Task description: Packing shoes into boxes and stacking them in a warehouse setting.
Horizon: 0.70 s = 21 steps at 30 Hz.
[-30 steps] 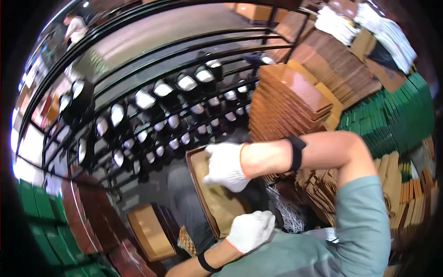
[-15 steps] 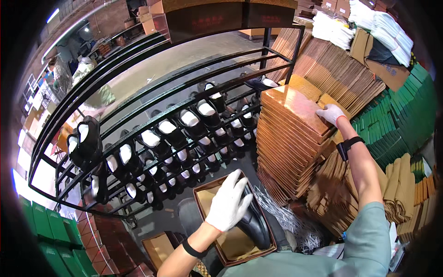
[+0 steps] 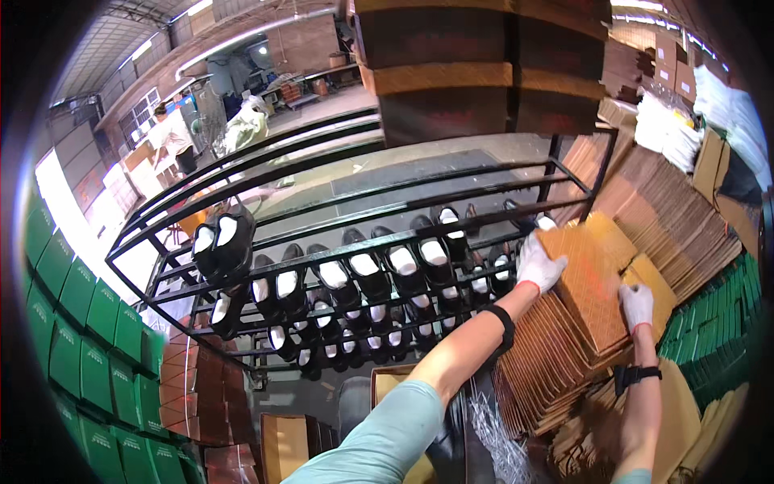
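Note:
My left hand (image 3: 538, 264) and my right hand (image 3: 638, 306), both in white gloves, are at opposite sides of the top brown box lid (image 3: 587, 278) on a tall stack of nested lids. The left fingers bend round its left edge. My right fingers are closed at its right edge. The lid is orange-brown with a fine pattern and looks slightly tilted. Below my left forearm, an open shoe box (image 3: 389, 379) shows only in part, and my sleeve hides most of its inside.
A black metal rack (image 3: 339, 211) holds rows of black shoes (image 3: 332, 274) with white stuffing, and dark cartons (image 3: 443, 105) stand on its top. Green boxes (image 3: 85, 347) are stacked at left, green cardboard pieces (image 3: 713, 331) at right. Shredded filler (image 3: 500, 431) lies below the stack. A person (image 3: 173, 133) is far off.
My left hand has gone from over the open shoe box to the left edge of the top lid. My right hand has moved to its right edge. The view has swung up and left.

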Each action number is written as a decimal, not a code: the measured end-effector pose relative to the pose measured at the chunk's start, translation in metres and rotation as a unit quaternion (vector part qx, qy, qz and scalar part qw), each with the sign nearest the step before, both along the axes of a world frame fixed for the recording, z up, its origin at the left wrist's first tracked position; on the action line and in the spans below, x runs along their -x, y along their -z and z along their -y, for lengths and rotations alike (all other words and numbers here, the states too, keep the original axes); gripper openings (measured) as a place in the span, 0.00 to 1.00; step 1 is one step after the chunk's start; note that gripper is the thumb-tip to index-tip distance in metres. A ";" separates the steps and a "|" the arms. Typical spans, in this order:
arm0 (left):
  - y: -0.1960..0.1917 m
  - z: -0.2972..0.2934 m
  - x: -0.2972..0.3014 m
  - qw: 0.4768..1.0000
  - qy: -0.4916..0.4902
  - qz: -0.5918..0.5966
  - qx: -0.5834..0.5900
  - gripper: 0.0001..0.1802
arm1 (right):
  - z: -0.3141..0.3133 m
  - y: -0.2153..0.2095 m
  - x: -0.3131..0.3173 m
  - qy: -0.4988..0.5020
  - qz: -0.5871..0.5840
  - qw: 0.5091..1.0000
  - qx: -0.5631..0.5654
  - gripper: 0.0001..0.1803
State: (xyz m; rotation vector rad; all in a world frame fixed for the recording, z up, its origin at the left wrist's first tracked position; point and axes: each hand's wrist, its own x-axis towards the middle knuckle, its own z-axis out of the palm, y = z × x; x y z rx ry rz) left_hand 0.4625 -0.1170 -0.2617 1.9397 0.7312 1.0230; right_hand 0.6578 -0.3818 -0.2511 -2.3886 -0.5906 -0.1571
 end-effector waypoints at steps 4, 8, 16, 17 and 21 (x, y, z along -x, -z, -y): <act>-0.075 0.035 -0.003 0.935 0.207 0.269 0.099 0.60 | 0.021 -0.018 -0.010 -0.069 -0.008 0.977 -0.201 0.21; -0.148 0.082 0.023 0.841 0.339 0.400 0.128 0.48 | 0.028 -0.057 -0.011 -0.148 -0.006 0.942 -0.301 0.34; -0.151 0.052 0.329 0.972 0.178 0.035 -0.150 0.28 | 0.046 -0.148 0.231 -0.337 -0.385 0.799 -0.317 0.29; -0.122 0.081 0.361 0.968 0.142 0.121 0.168 0.31 | 0.058 -0.104 0.257 -0.258 -0.428 0.816 -0.291 0.27; 0.047 0.190 0.510 0.810 0.012 0.142 0.569 0.44 | 0.110 0.044 0.384 -0.270 -0.444 0.852 -0.056 0.40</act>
